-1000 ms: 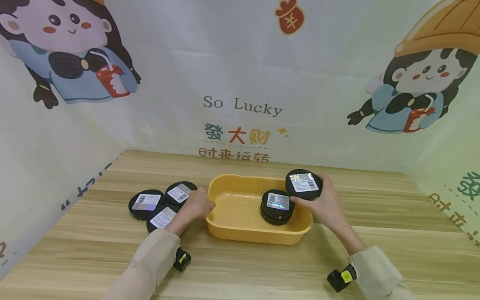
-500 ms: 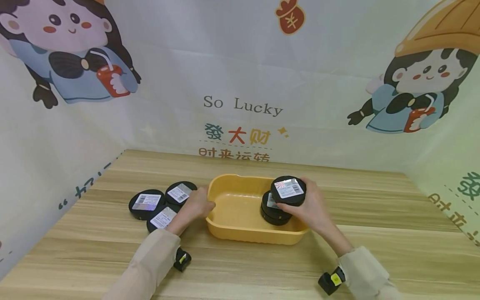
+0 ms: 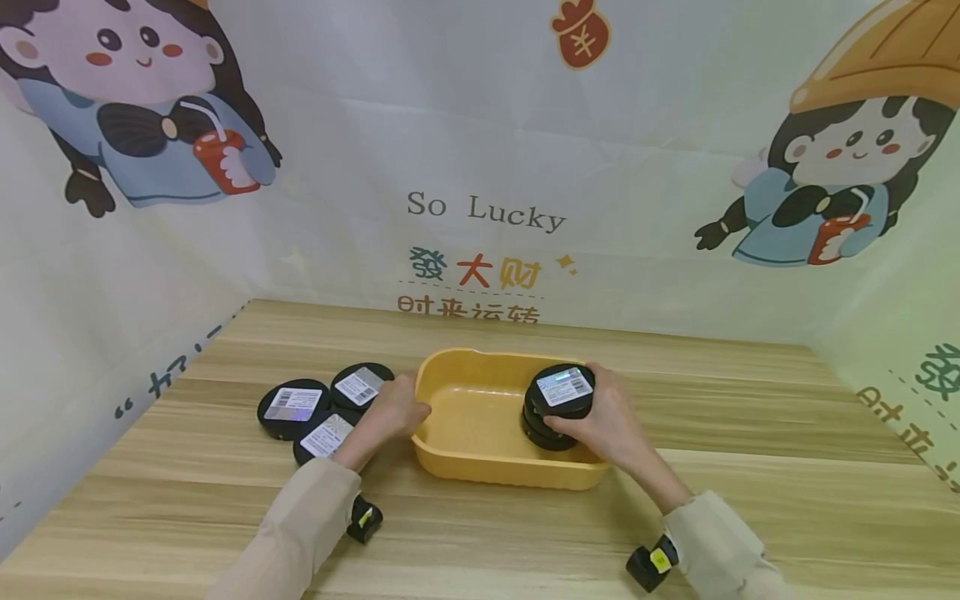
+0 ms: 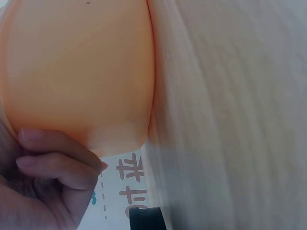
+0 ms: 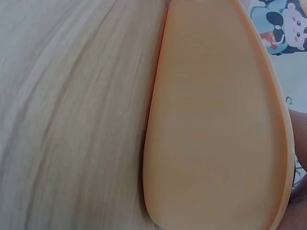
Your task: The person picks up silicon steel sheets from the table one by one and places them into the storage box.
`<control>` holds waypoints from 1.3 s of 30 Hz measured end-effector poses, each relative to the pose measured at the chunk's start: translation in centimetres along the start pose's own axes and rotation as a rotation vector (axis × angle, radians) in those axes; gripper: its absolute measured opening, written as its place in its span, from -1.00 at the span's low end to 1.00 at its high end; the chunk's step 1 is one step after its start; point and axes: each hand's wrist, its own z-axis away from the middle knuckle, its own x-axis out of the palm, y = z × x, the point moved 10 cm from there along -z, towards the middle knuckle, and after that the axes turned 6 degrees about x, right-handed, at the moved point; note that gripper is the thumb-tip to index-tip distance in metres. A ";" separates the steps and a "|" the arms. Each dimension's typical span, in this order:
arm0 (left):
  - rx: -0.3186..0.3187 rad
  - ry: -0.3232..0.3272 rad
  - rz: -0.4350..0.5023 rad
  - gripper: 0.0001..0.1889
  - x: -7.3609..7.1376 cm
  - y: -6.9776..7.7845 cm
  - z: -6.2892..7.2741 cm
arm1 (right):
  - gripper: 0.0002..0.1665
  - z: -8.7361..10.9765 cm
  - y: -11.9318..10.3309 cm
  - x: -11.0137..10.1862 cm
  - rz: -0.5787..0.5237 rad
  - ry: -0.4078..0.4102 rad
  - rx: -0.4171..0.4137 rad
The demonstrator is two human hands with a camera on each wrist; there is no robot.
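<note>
In the head view my right hand (image 3: 611, 417) grips a round black tin (image 3: 564, 390) with a white barcode label, thumb in front and fingers behind. This tin sits over a stack of like black tins (image 3: 546, 435) at the right end of the yellow basin (image 3: 517, 475). My left hand (image 3: 388, 410) holds the basin's left rim; in the left wrist view its fingers (image 4: 60, 167) curl at the yellow wall. In the right wrist view the basin wall (image 5: 216, 120) hides most of the right hand and the tin.
Several black labelled tins lie together left of the basin: one far left (image 3: 292, 408), one behind (image 3: 362, 385), and one nearer (image 3: 324, 435), partly behind the left wrist. A printed cloth (image 3: 480, 150) stands around the wooden table (image 3: 487, 542).
My right hand has carried its tin left and down, from over the basin's right rim to over the stacked tins. The left hand and the basin have stayed put.
</note>
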 end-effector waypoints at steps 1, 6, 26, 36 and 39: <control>-0.001 0.000 0.000 -0.66 0.0 0.0 0.0 | 0.01 0.0 0.0 0.1 0.004 -0.008 0.007; -0.007 -0.001 0.000 -0.66 0.0 0.0 0.0 | 0.04 0.0 0.2 0.6 0.026 -0.046 0.038; -0.023 -0.004 0.008 -0.64 0.1 -0.2 0.0 | 0.04 -0.1 -0.1 1.3 0.054 -0.088 0.030; -0.029 -0.007 0.002 -0.64 0.1 -0.2 0.0 | 0.05 -0.3 0.0 1.5 0.089 -0.099 0.043; -0.025 -0.006 -0.006 -0.65 0.1 -0.2 0.0 | 0.05 -0.4 0.1 1.6 0.090 -0.103 0.045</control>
